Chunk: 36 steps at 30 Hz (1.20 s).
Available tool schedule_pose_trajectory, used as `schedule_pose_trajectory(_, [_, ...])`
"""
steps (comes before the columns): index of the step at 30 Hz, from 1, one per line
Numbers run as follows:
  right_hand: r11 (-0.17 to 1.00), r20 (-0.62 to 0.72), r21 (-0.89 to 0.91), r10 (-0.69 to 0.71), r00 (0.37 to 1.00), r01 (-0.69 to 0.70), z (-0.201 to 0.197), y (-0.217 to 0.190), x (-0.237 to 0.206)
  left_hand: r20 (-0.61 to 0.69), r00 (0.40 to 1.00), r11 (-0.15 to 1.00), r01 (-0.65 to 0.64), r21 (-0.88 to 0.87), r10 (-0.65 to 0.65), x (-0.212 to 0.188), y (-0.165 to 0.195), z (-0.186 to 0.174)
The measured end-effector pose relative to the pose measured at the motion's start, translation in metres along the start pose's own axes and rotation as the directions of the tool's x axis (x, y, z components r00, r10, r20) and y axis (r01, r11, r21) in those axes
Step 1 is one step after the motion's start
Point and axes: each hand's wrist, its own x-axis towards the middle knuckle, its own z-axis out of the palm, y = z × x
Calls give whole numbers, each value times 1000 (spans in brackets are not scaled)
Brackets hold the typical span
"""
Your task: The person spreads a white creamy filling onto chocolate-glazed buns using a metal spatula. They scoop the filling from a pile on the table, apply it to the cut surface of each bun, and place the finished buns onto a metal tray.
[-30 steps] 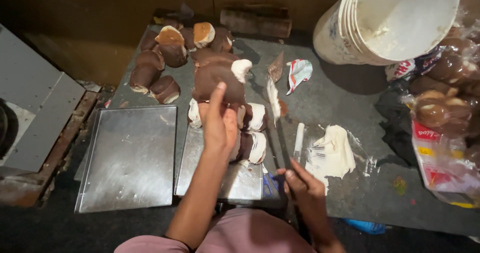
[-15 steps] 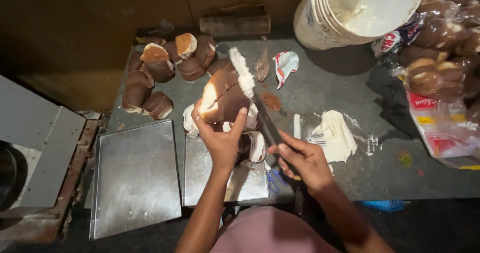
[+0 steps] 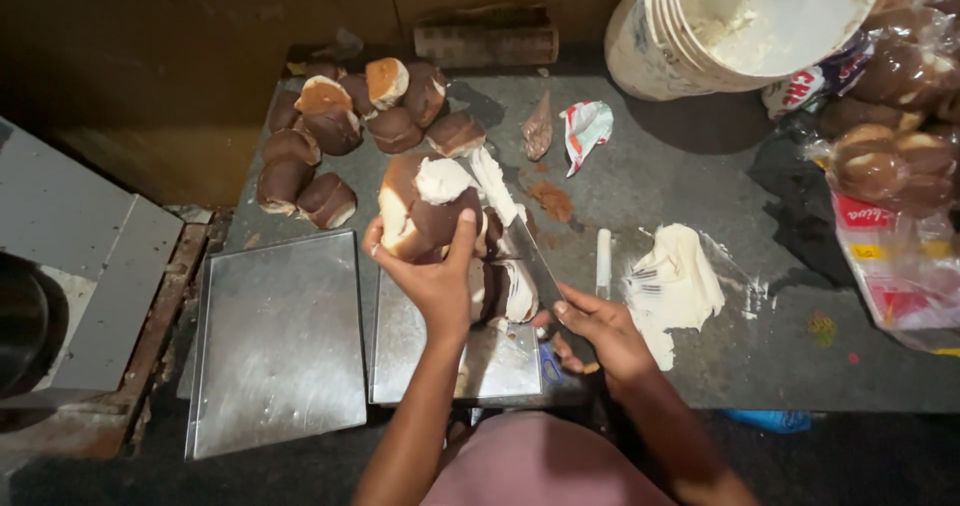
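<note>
A split brown bun point(image 3: 425, 206) is gripped in the raised left hand point(image 3: 430, 271), fingers clamped around it above the metal tray point(image 3: 455, 351). A knife point(image 3: 530, 256) is clasped by the right hand point(image 3: 595, 331), its cream-laden blade angled far-left against the bun.

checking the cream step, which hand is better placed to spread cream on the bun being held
Right. The right hand grips the knife, its creamy blade already at the split bun; the left hand is occupied gripping that bun.
</note>
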Motion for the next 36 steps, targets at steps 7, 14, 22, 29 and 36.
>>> schedule_pose_trajectory(7, [982,35,-130,-137,990,140,22,-10,-11,57,943,880,-327,345,328,-4,-21,3])
schedule_pose_trajectory(14, [148,286,-825,-724,628,546,70,-3,-37,0,1000,923,-22,384,24,-5,-30,-8])
schedule_pose_trajectory(22, [410,148,-759,-647,748,506,50,-6,-32,125,980,978,168,-123,-152,20,-37,-42])
schedule_pose_trajectory(29, [926,-154,-354,-198,968,133,35,-16,-27,104,994,974,55,-222,-33,21,-26,-56])
schedule_pose_trajectory(36, [377,138,-824,-592,794,424,64,-2,-14,63,965,892,-260,370,255,17,-14,-41])
